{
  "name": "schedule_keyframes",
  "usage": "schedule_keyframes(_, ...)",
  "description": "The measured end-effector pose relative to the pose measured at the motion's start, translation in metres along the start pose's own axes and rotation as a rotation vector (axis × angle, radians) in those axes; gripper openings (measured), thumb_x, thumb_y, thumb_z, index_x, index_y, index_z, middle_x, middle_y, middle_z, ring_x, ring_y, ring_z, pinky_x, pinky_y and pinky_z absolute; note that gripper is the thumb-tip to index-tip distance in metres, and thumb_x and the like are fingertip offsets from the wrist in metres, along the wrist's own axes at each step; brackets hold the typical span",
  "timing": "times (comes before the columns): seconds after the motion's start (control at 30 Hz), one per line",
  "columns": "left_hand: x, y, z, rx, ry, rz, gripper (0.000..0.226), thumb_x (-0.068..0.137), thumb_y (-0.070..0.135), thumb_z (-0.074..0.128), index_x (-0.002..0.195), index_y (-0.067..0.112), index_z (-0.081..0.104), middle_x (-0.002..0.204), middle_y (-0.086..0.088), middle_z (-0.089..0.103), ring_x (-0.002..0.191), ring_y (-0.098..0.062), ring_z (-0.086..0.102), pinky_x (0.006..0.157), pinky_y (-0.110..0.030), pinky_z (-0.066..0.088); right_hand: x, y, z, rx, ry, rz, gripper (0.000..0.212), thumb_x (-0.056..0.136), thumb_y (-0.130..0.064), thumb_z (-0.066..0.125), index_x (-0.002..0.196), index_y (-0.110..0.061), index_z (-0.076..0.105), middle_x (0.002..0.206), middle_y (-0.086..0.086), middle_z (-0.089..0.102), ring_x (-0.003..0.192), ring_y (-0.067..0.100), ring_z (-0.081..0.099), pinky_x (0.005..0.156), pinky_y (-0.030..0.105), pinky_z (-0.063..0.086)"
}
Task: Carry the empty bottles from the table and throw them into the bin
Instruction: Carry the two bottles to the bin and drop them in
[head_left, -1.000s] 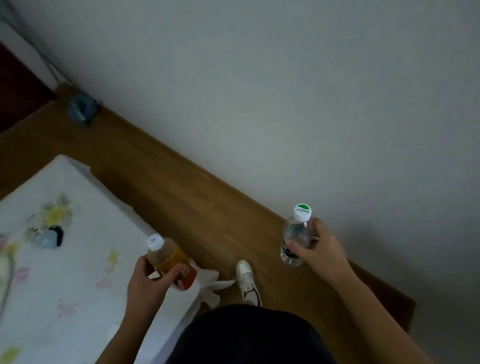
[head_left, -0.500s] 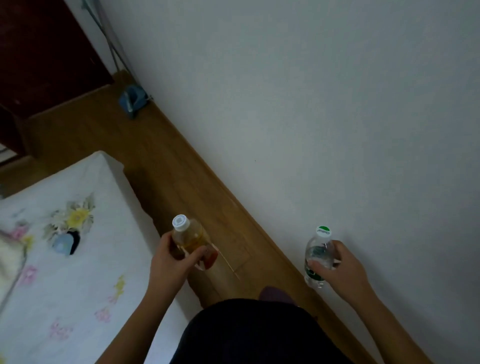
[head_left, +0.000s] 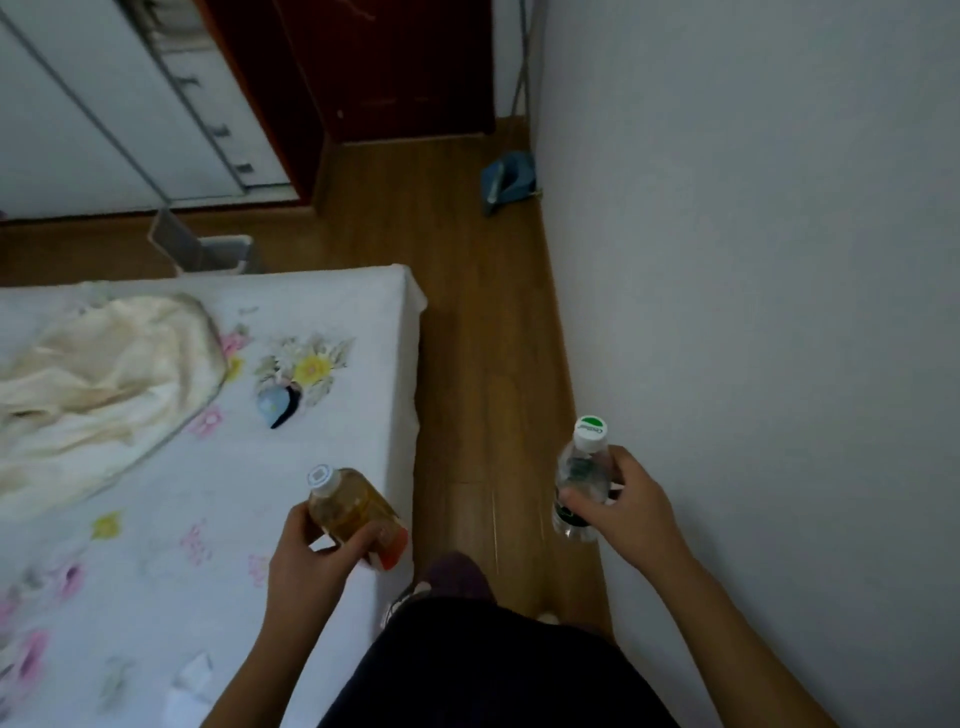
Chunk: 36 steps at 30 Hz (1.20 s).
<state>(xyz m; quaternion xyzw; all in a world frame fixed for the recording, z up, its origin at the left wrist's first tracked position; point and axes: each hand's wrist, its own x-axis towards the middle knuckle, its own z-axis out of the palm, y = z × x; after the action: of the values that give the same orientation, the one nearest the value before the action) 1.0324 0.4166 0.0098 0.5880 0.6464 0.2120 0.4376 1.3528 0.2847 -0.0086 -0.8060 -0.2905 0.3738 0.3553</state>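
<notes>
Hands are both full. The left hand has its fingers wrapped around a yellow-brown bottle with a white cap and an orange label. It holds the bottle over the edge of the bed. The right hand is wrapped around a clear bottle with a green and white cap. It holds that one up over the wood floor, close to the white wall. The two hands are well apart, one on each side of the body.

I think the first part of the job is done, since both bottles are in the hands and resting on nothing. I see no counter from here. What is left is the walk and the throw.

Past the far corner of the bed stands a grey box with its lid up. I think that is the bin, but I cannot be sure. It is well away from both hands, so no bottle is in it yet. To get there, I would go along the strip of floor between bed and wall, then turn left around the bed corner.

On the bed lie a cream cloth and a small blue thing. A blue dustpan sits by the wall at the far end, near a dark red door.
</notes>
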Motion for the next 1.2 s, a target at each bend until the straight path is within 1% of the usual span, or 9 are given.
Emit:
schedule_keyframes(0.07, 0.015, 0.0, -0.012, -0.016, 0.093, -0.06, 0.071, 0.056, 0.051, 0.086, 0.114, 0.023, 0.058, 0.106, 0.003, 0.067, 0.101, -0.021, 0.064, 0.083, -0.038, 0.05, 0.042, -0.03, 0.004, -0.019, -0.054, -0.07, 0.073, 0.072, -0.048, 0.082, 0.135, -0.029, 0.05, 0.132, -0.007, 0.061, 0.119, 0.017, 0.06, 0.1, 0.043, 0.054)
schedule_keyframes(0.2, 0.065, 0.002, -0.027, -0.032, 0.199, -0.153, 0.059, 0.07, 0.033, 0.089, 0.117, 0.013, 0.06, 0.113, -0.007, 0.067, 0.109, -0.03, 0.062, 0.084, -0.041, 0.046, 0.119, -0.078, 0.017, -0.064, -0.142, -0.156, 0.083, 0.064, -0.063, 0.079, 0.135, -0.033, 0.048, 0.13, -0.011, 0.06, 0.116, 0.012, 0.059, 0.095, 0.034, 0.053)
schedule_keyframes(0.3, 0.116, 0.017, -0.03, -0.067, 0.216, -0.179, 0.069, 0.063, 0.043, 0.085, 0.119, 0.012, 0.059, 0.114, -0.008, 0.067, 0.108, -0.03, 0.063, 0.084, -0.041, 0.046, 0.171, -0.1, 0.028, -0.093, -0.163, -0.15, 0.082, 0.066, -0.059, 0.081, 0.136, -0.032, 0.048, 0.131, -0.01, 0.061, 0.116, 0.013, 0.06, 0.096, 0.036, 0.054)
schedule_keyframes(0.43, 0.2, 0.061, -0.022, -0.085, 0.173, -0.15, 0.081, 0.051, 0.061, 0.075, 0.117, 0.018, 0.058, 0.112, -0.003, 0.067, 0.105, -0.027, 0.064, 0.084, -0.042, 0.048, 0.224, -0.124, 0.028, -0.11, -0.102, -0.087, 0.091, 0.059, -0.069, 0.077, 0.136, -0.029, 0.05, 0.128, -0.011, 0.062, 0.115, 0.013, 0.06, 0.096, 0.035, 0.054)
schedule_keyframes(0.53, 0.263, 0.1, -0.007, -0.046, 0.074, -0.076, 0.073, 0.057, 0.056, 0.079, 0.118, 0.022, 0.059, 0.114, -0.001, 0.069, 0.107, -0.024, 0.065, 0.086, -0.039, 0.049, 0.258, -0.133, 0.019, -0.078, -0.035, -0.046, 0.076, 0.066, -0.056, 0.08, 0.132, -0.029, 0.053, 0.124, -0.009, 0.065, 0.113, 0.012, 0.062, 0.094, 0.039, 0.055)
schedule_keyframes(0.67, 0.35, 0.156, 0.02, 0.002, 0.0, 0.019, 0.058, 0.072, 0.031, 0.089, 0.12, 0.017, 0.059, 0.113, -0.003, 0.069, 0.108, -0.023, 0.065, 0.085, -0.036, 0.051, 0.304, -0.148, 0.001, -0.052, 0.051, 0.018, 0.078, 0.059, -0.064, 0.077, 0.127, -0.032, 0.056, 0.119, -0.011, 0.066, 0.109, 0.011, 0.063, 0.091, 0.041, 0.057)
schedule_keyframes(0.83, 0.452, 0.216, 0.056, 0.036, -0.024, 0.108, 0.058, 0.078, 0.029, 0.084, 0.128, 0.019, 0.055, 0.116, 0.002, 0.064, 0.106, -0.018, 0.061, 0.077, -0.022, 0.049, 0.396, -0.171, -0.016, -0.061, 0.068, 0.072, 0.07, 0.067, -0.048, 0.084, 0.128, -0.028, 0.056, 0.119, -0.008, 0.066, 0.112, 0.016, 0.063, 0.089, 0.034, 0.054)
schedule_keyframes(1.0, 0.534, 0.263, 0.075, 0.022, 0.058, 0.051, 0.055, 0.077, 0.026, 0.085, 0.123, 0.021, 0.056, 0.107, 0.007, 0.063, 0.103, -0.019, 0.061, 0.075, -0.025, 0.047, 0.514, -0.229, -0.022, -0.036, 0.01, 0.036, 0.11, 0.039, -0.094, 0.063, 0.129, -0.03, 0.055, 0.121, -0.01, 0.065, 0.111, 0.013, 0.061, 0.092, 0.036, 0.055)
schedule_keyframes(1.2, 0.605, 0.293, 0.071, -0.046, 0.21, -0.086, 0.058, 0.071, 0.033, 0.09, 0.119, 0.018, 0.06, 0.113, -0.004, 0.069, 0.104, -0.026, 0.065, 0.083, -0.037, 0.05, 0.651, -0.333, -0.009, -0.131, -0.164, -0.1, 0.082, 0.062, -0.069, 0.077, 0.131, -0.032, 0.053, 0.124, -0.012, 0.064, 0.113, 0.012, 0.061, 0.091, 0.033, 0.054)
